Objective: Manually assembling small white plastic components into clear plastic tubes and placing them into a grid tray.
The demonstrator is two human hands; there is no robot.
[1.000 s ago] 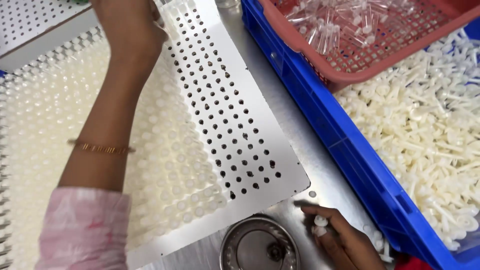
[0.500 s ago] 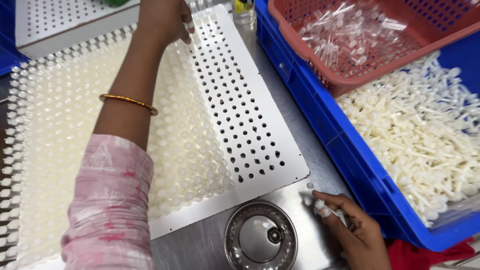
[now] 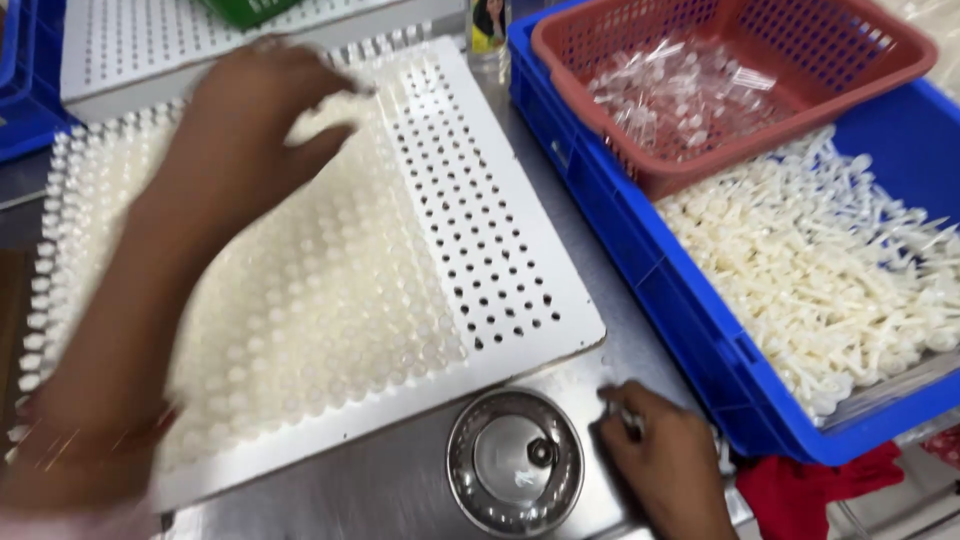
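Moved since half a second back: left hand (image 3: 255, 120) now lower and further left over the perforated white tray (image 3: 480, 230), motion-blurred, forearm sweeping across the filled rows. Right hand (image 3: 665, 455) shifted little, at the tray's near right corner, just beside the round steel bowl (image 3: 515, 460).

Left hand: fingers spread and loosely apart, palm down over the small white plastic pieces (image 3: 310, 300) seated in the tray holes; contact hard to judge through the blur, nothing visibly gripped. Left part of tray filled, right strip of holes bare.

Right hand: fingers curled together, pinched on a small pale piece (image 3: 628, 418) at the fingertips, resting on the steel tabletop (image 3: 400, 500). Piece too small to identify.

Blue crate (image 3: 690, 310) on the right, touching nothing of the hands, loaded with loose white plastic parts (image 3: 830, 270). Red mesh basket (image 3: 700, 170) sitting in the crate's far end, holding clear plastic bits (image 3: 680, 90). Second perforated white tray (image 3: 200, 40) at the far edge, behind the first. Red cloth (image 3: 810, 490) by the crate's near corner.
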